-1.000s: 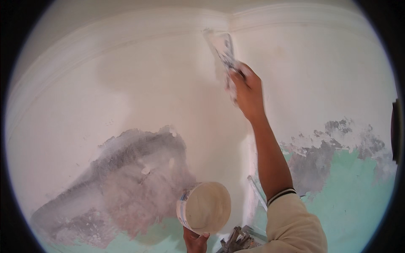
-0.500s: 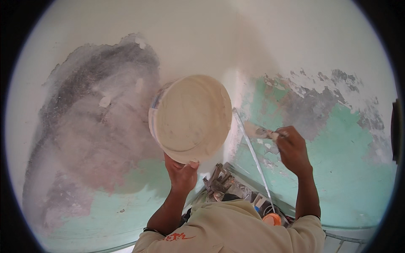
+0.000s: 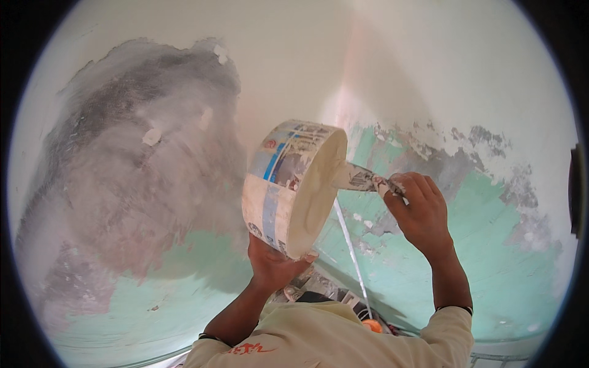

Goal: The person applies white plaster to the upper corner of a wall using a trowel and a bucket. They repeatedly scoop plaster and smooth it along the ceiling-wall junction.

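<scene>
My left hand grips a short, wide tub from below, tipped on its side so its opening faces right. Pale putty coats the inside, and the outer wall is smeared. My right hand is closed round the handle of a putty-stained scraper, whose blade is at or inside the tub's opening; the tip is hard to make out.
Two walls meet at a corner, with grey patches and peeling green paint low down. A thin white pole leans below the tub. Clutter, with an orange object, lies at the corner's foot.
My right hand came down from high on the wall with the scraper to the tub. The tub was raised and has turned from facing me to facing right. The view has tilted downward.
</scene>
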`<action>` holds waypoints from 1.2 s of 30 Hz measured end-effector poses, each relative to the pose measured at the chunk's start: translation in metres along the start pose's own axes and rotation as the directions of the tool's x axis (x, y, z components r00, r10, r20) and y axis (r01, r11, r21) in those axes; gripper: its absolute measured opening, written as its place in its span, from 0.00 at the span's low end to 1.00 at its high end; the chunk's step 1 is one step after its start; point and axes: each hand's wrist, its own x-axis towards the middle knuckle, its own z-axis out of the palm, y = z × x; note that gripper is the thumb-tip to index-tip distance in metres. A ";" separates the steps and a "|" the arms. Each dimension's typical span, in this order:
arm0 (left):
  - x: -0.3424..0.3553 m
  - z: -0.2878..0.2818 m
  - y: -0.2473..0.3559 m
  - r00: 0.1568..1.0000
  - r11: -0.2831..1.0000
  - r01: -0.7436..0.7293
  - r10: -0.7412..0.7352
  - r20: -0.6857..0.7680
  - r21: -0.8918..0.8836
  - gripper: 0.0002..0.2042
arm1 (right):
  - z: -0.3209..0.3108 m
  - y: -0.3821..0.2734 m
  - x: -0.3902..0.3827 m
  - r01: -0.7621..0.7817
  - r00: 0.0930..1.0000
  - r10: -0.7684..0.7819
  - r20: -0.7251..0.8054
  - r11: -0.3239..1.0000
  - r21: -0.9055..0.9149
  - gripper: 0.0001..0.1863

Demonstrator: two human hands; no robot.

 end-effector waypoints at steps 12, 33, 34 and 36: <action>0.002 -0.003 -0.023 0.984 0.954 0.170 -0.178 -0.011 -0.247 0.48 | -0.043 0.145 0.141 -0.134 0.879 0.009 -0.477 0.964 -0.230 0.08; -0.004 -0.009 -0.032 0.974 0.924 0.206 -0.225 -0.022 -0.321 0.48 | -0.036 0.256 0.312 -0.183 0.886 -0.236 -0.399 0.613 -0.769 0.08; -0.003 -0.010 -0.029 0.976 0.927 0.204 -0.216 -0.002 -0.315 0.47 | -0.038 0.258 0.314 -0.204 0.895 -0.209 -0.393 0.594 -0.778 0.08; -0.001 -0.010 -0.023 0.978 0.933 0.202 -0.208 0.013 -0.297 0.45 | -0.040 0.263 0.314 -0.178 0.873 -0.254 -0.416 0.628 -0.757 0.08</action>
